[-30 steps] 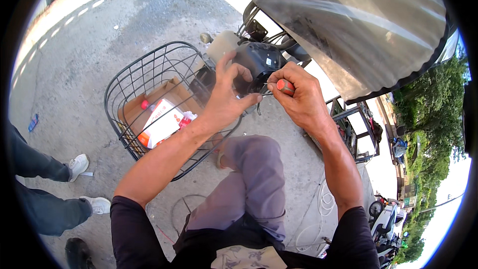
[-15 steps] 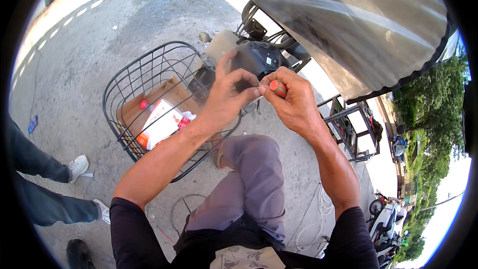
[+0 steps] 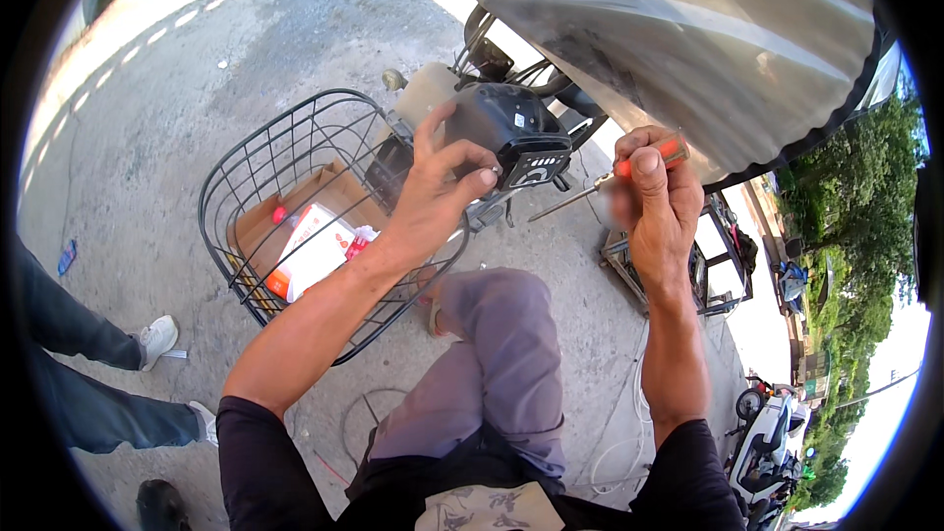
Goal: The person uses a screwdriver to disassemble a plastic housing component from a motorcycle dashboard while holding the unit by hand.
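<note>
My right hand (image 3: 657, 187) grips a screwdriver (image 3: 570, 204) by its orange-red handle. Its metal shaft points left and slightly down, its tip apart from everything. Curled at the left side of a black box-shaped dashboard unit (image 3: 511, 123) is my left hand (image 3: 438, 177), with thumb and index fingertip close together. A tiny thing seems to sit between those fingertips, too small to name. The unit's display panel (image 3: 536, 169) faces me, in front of the vehicle's handlebar area. Part of the unit's left side is hidden behind my left fingers.
A black wire basket (image 3: 204, 192) below my left forearm holds a cardboard box (image 3: 251, 226) with a white carton (image 3: 313, 246). A grey canopy (image 3: 669, 49) hangs at the upper right. Another person's legs (image 3: 108, 413) stand at left. A metal frame (image 3: 723, 236) and parked scooters (image 3: 767, 438) are at right.
My hands were together in front of the unit. My right hand has moved right and turned, bringing the screwdriver's shaft into sight. My left hand has stayed near the unit, whose panel now shows.
</note>
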### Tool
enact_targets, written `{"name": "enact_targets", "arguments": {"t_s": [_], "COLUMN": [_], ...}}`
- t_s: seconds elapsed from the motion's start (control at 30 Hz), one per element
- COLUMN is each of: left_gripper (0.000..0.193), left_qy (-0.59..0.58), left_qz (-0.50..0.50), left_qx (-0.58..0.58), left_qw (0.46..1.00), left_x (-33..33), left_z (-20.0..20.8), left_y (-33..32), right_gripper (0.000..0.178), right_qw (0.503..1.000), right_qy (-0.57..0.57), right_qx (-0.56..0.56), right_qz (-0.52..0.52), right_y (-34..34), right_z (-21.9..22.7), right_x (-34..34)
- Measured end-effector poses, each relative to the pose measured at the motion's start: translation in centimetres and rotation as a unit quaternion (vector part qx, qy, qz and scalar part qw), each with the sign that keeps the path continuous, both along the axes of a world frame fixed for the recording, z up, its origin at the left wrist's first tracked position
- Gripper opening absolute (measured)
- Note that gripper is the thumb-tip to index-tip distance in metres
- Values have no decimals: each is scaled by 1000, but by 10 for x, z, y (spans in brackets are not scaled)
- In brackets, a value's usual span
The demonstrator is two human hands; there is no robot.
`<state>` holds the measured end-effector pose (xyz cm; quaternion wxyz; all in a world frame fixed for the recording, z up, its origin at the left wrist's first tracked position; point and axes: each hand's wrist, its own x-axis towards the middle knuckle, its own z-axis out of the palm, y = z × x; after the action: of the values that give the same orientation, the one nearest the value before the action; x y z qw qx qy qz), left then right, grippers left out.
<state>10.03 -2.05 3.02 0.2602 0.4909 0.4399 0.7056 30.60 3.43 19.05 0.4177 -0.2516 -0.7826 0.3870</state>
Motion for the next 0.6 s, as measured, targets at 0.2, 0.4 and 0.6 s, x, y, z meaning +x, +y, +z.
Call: {"name": "enact_targets", "arguments": {"t_s": [0.2, 0.4, 0.6], "left_gripper": [14, 15, 13], "left_qy": [17, 47, 31], "left_qz": [-2, 21, 7], "left_qx": [0, -2, -9], "left_qw": [1000, 999, 999], "left_x": [0, 0, 1], "left_z": [-3, -1, 2], "left_y": [2, 1, -2], "right_gripper": [23, 18, 18], "right_qw": [994, 993, 993], "right_qy": [91, 92, 84], "right_qx": [-12, 3, -5], "right_qz": [54, 75, 85], "right_y": [4, 10, 10], "right_z": [-13, -25, -25], "right_x": [-6, -9, -11]}}
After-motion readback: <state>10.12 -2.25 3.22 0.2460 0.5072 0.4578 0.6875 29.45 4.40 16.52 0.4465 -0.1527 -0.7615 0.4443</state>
